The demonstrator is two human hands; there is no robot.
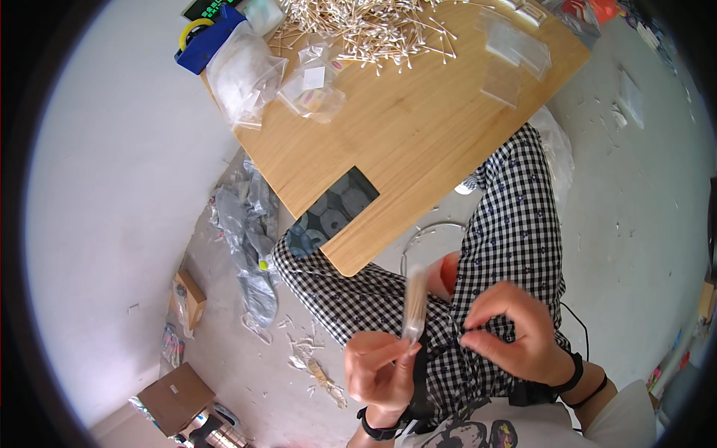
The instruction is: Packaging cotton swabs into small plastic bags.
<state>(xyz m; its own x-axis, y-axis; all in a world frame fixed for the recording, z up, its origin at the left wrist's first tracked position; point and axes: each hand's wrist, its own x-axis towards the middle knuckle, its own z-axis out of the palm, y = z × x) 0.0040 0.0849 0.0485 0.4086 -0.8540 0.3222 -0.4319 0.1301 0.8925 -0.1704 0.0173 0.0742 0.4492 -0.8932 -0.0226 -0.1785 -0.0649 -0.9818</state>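
Observation:
In front of my lap my left hand (382, 367) pinches the lower end of a small clear plastic bag of cotton swabs (415, 302), held upright. The bag's top is slightly blurred. To its right, my right hand (515, 328) is curled, with a small gap between thumb and forefinger and nothing visible in it. A big heap of loose cotton swabs (366, 26) covers the far part of the wooden table (403, 127). Flat clear bags (515, 48) lie at the table's far right.
A stuffed plastic bag (243, 75), a crumpled clear bag (314, 86) and a blue box (205, 41) sit at the table's left. A dark glossy panel (340, 205) lies at the near corner. Grey plastic bags (250, 239) and a cardboard box (175, 399) are on the floor.

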